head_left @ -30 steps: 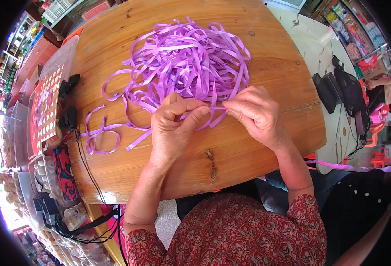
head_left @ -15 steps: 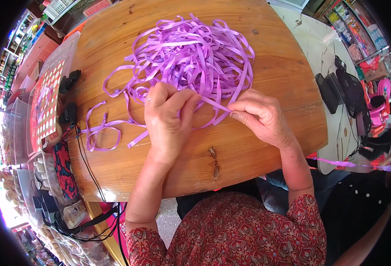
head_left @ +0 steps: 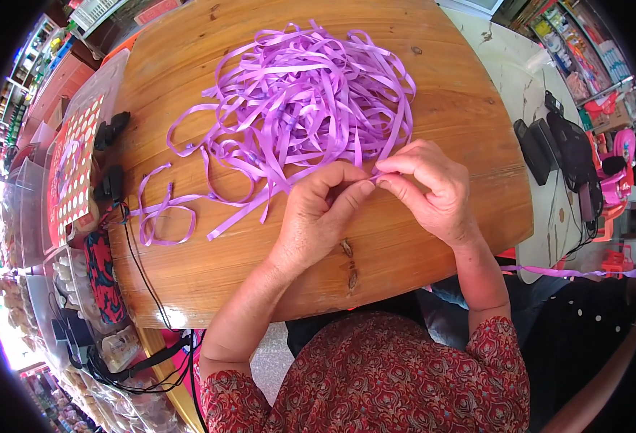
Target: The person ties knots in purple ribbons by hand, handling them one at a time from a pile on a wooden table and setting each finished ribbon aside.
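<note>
A large tangled heap of purple ribbon (head_left: 310, 101) lies on the wooden table (head_left: 433, 252), with knots along some strands. My left hand (head_left: 323, 209) pinches a piece of the ribbon between thumb and forefinger at the near edge of the heap. Close against it, my right hand (head_left: 430, 184) pinches the same piece, and the two sets of fingertips almost meet. Only a sliver of ribbon shows between them, so I cannot make out whether a knot is there. Left of my hands, a loose looped ribbon end (head_left: 170, 220) rests flat on the wood.
Along the left edge stand clear plastic bins, a polka-dotted red box (head_left: 80, 173) and black cables (head_left: 141, 260). A marble-patterned table (head_left: 549, 202) with black devices (head_left: 549, 144) adjoins on the right. Another purple ribbon (head_left: 577, 273) stretches at lower right near another person's arm (head_left: 606, 382).
My left hand has moved right and slightly down, closing in on my right hand. The taut stretch of ribbon between them is now very short. The ribbon at lower right has shifted.
</note>
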Available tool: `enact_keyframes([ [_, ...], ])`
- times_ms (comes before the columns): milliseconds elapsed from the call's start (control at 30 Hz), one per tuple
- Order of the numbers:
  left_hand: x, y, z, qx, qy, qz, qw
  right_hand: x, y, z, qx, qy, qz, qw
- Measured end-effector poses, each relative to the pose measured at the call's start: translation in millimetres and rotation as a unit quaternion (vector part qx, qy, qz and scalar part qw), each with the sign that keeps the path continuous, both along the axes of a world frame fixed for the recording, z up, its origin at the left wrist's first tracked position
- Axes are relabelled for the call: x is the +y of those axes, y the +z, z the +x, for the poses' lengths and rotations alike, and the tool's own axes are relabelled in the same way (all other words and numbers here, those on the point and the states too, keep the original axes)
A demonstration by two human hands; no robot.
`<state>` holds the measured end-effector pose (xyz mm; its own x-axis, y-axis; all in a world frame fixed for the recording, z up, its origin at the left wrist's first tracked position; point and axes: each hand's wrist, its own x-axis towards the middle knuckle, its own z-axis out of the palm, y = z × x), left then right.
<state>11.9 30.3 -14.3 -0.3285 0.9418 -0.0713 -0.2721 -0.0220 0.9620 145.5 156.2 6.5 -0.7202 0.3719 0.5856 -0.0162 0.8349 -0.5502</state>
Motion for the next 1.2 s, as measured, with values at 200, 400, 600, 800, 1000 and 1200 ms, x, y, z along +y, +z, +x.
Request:
enact_keyframes([
  [200, -0.9, 0.6, -4.4, 0.183, 0.075, -0.004, 0.98, 0.1, 2.3, -0.6, -0.019, 0.027, 0.089, 0.995],
  [400, -0.2, 3.8, -8.9, 0.186, 0.115, 0.025, 0.975, 1.7, -1.3, 0.6, -0.02, 0.039, 0.064, 0.997],
  [600, -0.4, 10.4, -12.6, 0.125, 0.082, 0.016, 0.989, 7.6, -1.1, 6.8, -0.008, 0.153, -0.237, 0.959],
  [800, -1.1, 5.1, -7.7, -0.024, 0.043, 0.031, 0.998, 1.5, -4.7, 7.9, -0.06, 0.228, -0.503, 0.831],
  [1000, 0.8, 5.3, 1.3, -0.08, 0.083, 0.043, 0.992, -3.7, -14.9, 2.7, 0.046, 0.225, -0.64, 0.733],
  [1200, 1.1, -8.7, 3.0, 0.199, 0.122, 0.124, 0.965, -9.3, -7.0, -3.7, 0.067, 0.142, -0.346, 0.925],
])
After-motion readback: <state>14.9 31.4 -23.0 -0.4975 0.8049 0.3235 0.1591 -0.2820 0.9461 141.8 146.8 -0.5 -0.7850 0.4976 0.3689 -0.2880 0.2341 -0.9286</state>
